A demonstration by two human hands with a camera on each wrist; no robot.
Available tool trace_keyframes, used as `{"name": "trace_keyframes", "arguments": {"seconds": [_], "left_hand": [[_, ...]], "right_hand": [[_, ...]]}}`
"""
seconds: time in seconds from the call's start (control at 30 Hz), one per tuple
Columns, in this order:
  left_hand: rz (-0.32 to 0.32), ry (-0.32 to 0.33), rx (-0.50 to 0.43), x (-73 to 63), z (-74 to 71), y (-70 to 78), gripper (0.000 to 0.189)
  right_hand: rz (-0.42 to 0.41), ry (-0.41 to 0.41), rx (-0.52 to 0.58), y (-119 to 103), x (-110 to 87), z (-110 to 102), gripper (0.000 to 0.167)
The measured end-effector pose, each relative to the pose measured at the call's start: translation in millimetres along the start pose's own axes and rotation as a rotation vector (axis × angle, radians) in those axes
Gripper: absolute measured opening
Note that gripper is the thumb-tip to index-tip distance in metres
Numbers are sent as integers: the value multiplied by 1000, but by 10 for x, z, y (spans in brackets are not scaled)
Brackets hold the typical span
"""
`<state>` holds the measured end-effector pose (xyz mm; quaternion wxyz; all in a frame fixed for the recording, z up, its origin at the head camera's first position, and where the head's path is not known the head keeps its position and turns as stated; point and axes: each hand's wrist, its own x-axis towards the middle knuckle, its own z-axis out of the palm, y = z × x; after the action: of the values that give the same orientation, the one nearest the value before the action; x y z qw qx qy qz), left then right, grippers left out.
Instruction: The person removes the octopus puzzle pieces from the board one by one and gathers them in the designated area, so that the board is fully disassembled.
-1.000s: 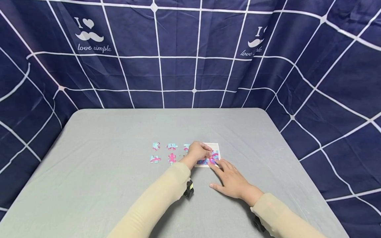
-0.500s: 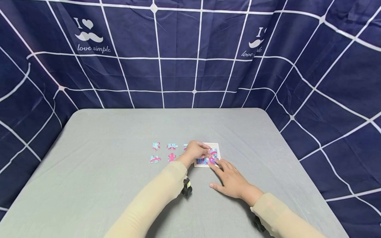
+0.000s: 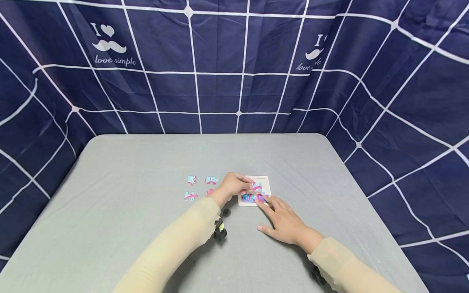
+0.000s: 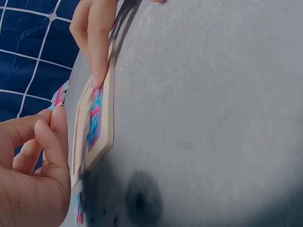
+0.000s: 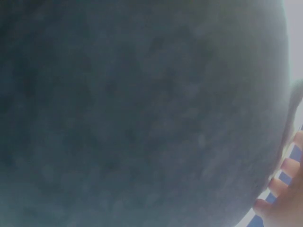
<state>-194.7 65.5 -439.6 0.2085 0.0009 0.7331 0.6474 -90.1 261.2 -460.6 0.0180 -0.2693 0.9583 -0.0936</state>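
One puzzle piece (image 4: 60, 94) pinched in the left grip (image 3: 234, 185), thumb against fingertips, tilted and seemingly raised over the shallow tray (image 4: 108, 127). Opposite, no hold in the right grip (image 3: 286, 221): outstretched, fingertips resting on the part-filled picture (image 4: 94, 124) inside the tray, at the near right corner. To the left on the tabletop (image 3: 146, 236), a spread of loose pieces (image 3: 190, 196), one partly behind the left arm. Looks like the fitting step; probably calls next for turning the piece to match, lowering into a gap, pressing flat.
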Motion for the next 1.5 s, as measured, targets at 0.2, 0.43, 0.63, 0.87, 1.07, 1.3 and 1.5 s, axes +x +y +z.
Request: {"name": "trace_keyframes", "arguments": {"seconds": [0.2,0.43,0.63,0.87,1.07,1.3,1.5], "left_hand": [[-11,-20,-5,-53,-147,-1,14],[-31,-18,-7,-114,-315,-25,16],[-52,-30,-11,-165,-461,-66,17],[-44,-24,42,-230,-600,-113,17],[-57,-19,38,-284,-688,-136,17],[-65,-30,34,-308,-744,-164,16],[-75,-31,34,-326,-752,-177,16]], "right_hand": [[-6,8,-2,-4,-1,-2,76],[-6,10,4,-8,-2,-3,75],[-4,8,12,-15,-6,-10,75],[-9,19,17,-18,-11,-5,75],[-13,22,17,-18,-13,-1,75],[-10,21,15,-16,-12,3,75],[-8,26,14,-21,-9,0,75]]}}
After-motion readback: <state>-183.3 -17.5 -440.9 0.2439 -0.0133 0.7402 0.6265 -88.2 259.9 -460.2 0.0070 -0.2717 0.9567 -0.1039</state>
